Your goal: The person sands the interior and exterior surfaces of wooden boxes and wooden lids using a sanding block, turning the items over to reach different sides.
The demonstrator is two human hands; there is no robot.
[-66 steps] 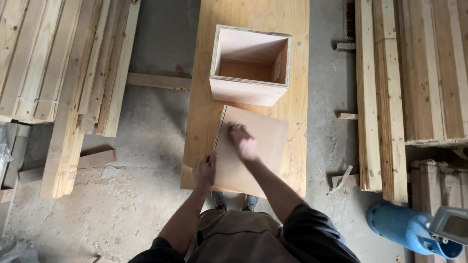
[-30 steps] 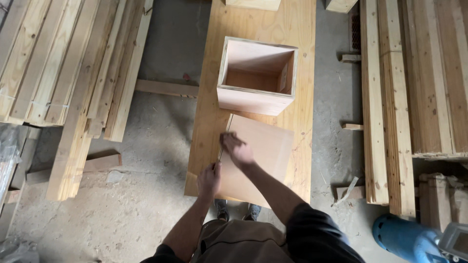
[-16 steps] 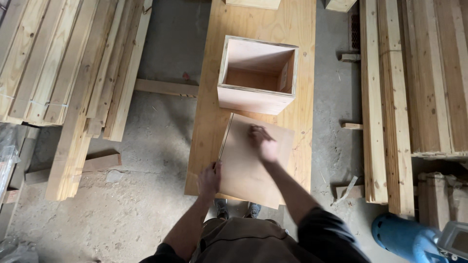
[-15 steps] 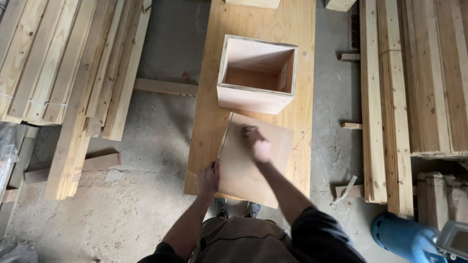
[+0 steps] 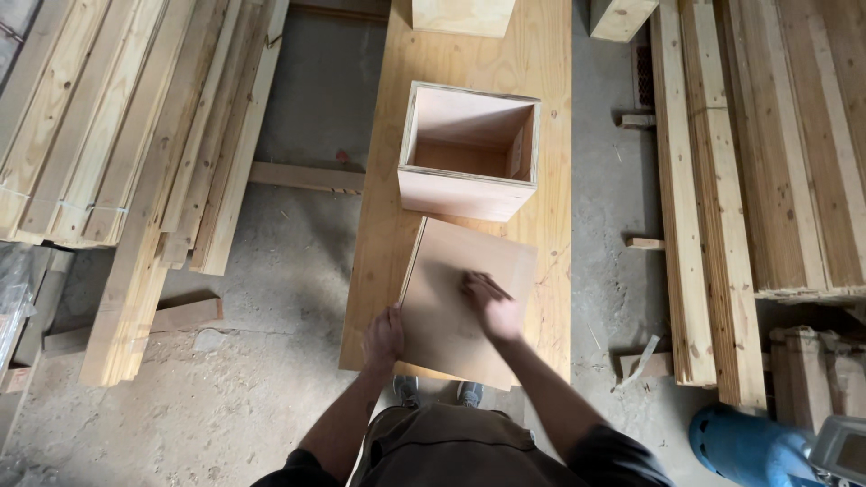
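Note:
A square brown panel point(image 5: 456, 261) lies flat on a long plywood board point(image 5: 550, 135) that serves as a work surface. My left hand point(image 5: 383, 338) grips the panel's near left edge. My right hand point(image 5: 489, 304) presses flat on the panel's middle, fingers together. Just beyond the panel stands an open-topped wooden box point(image 5: 469, 149), its opening facing up.
Stacks of long timber planks point(image 5: 117, 153) lie on the left, and more planks point(image 5: 767, 153) on the right. Another wooden block point(image 5: 463, 15) sits at the board's far end. A blue object point(image 5: 744, 446) lies at the lower right on the concrete floor point(image 5: 244, 397).
My right hand has slid back and forth over the panel's face, ending near its middle. My left hand has kept hold of the panel's near left edge.

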